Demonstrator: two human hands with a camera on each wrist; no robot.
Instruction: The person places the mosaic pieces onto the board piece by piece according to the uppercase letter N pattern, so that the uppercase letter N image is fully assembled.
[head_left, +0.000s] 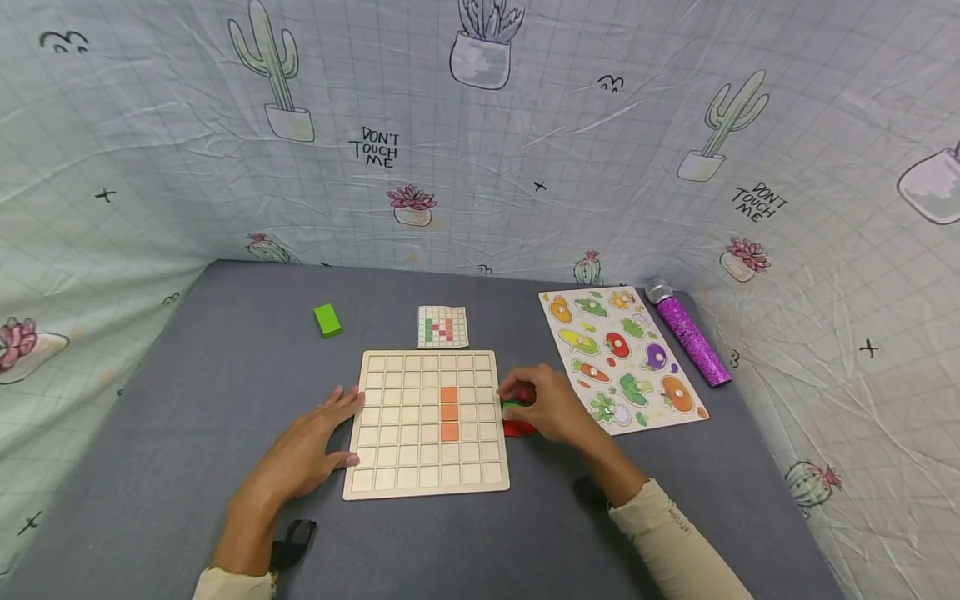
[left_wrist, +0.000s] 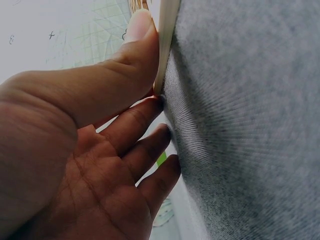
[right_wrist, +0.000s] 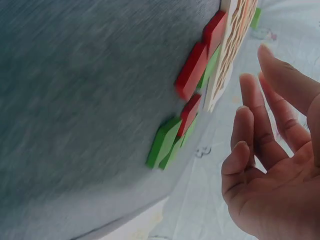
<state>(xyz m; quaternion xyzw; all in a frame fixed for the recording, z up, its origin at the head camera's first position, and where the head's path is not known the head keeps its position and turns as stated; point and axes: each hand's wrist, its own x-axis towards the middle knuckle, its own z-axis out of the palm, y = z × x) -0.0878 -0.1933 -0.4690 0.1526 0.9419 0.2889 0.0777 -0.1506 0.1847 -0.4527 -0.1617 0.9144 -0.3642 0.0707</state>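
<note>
A wooden grid board (head_left: 408, 433) lies on the grey table, with three orange tiles (head_left: 448, 413) in one column of its squares. My left hand (head_left: 306, 450) rests at the board's left edge, its thumb and fingertips against the side. Just right of the board, my right hand (head_left: 553, 404) is over a small group of tiles and partly hides them. In the right wrist view, its fingers are apart with nothing between them. Red tiles (right_wrist: 192, 70) and green tiles (right_wrist: 164, 142) lie loosely grouped beside the board there.
Behind the board lies a small pattern card (head_left: 442, 327) with coloured squares on a grid. A lone green tile (head_left: 327, 320) is at the back left. A vegetable puzzle board (head_left: 600, 377) and a purple glittery microphone (head_left: 693, 340) lie on the right. A patterned cloth hangs around the table.
</note>
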